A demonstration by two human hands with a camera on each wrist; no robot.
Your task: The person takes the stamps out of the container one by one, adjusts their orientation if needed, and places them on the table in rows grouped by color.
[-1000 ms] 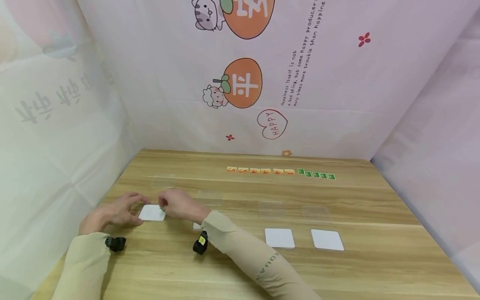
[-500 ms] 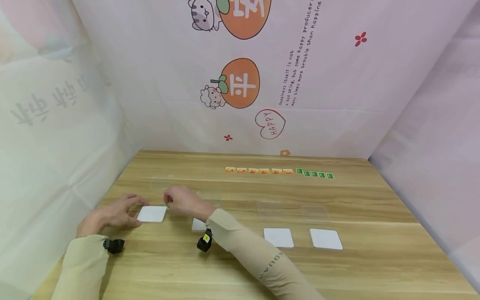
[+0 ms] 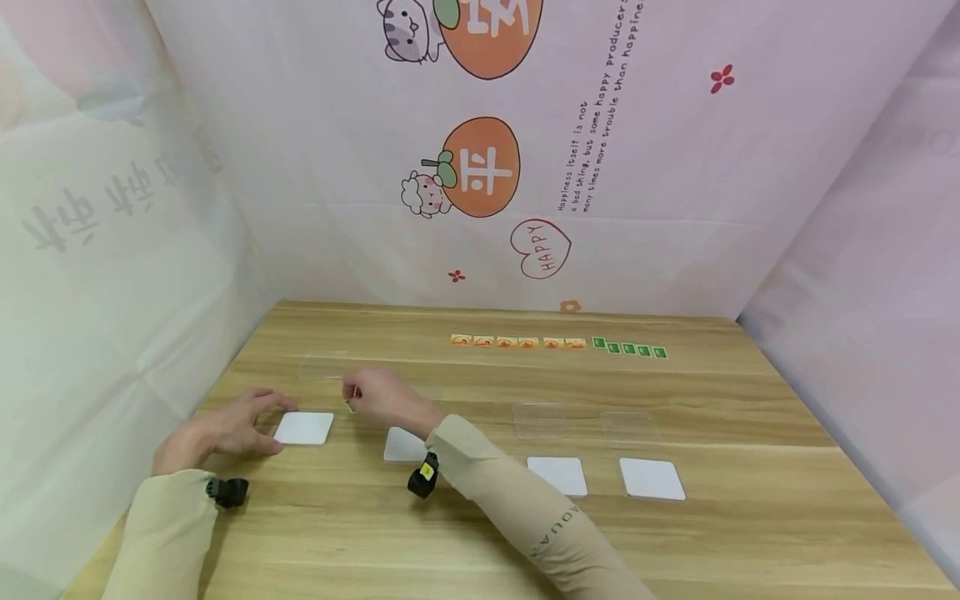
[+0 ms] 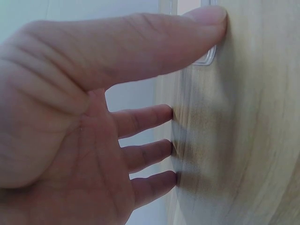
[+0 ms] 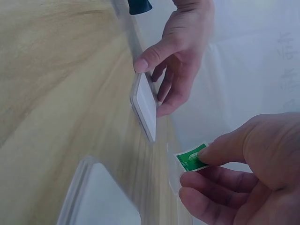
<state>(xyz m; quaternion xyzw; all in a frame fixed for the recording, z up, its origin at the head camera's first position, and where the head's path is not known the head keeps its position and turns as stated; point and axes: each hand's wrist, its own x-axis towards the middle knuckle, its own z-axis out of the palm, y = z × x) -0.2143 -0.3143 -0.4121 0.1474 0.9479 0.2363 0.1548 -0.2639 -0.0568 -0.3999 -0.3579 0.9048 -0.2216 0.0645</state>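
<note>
My left hand (image 3: pixel 228 431) holds the left end of a flat clear case with a white face (image 3: pixel 303 428) on the wooden table. Its thumb (image 4: pixel 206 23) lies at one corner and the index finger at the far edge; the other fingertips touch the table. To the right of that case is my right hand (image 3: pixel 390 402), above the table and apart from it. It pinches a small green stamp (image 5: pixel 191 158) with a white serrated edge between thumb and fingers. Another white-faced case (image 5: pixel 101 201) lies just below the right hand, partly hidden by the right wrist in the head view.
Two more white-faced cases, one of them here (image 3: pixel 652 479), lie to the right. Several clear lids (image 3: pixel 630 428) form a row behind the cases. Farther back are orange stamps (image 3: pixel 506 342) and several green stamps (image 3: pixel 628 349). Printed cloth (image 3: pixel 337 167) walls the table.
My right hand has drawn away from the left case, to the right and slightly back, with the green stamp still pinched. The left hand stays at its case.
</note>
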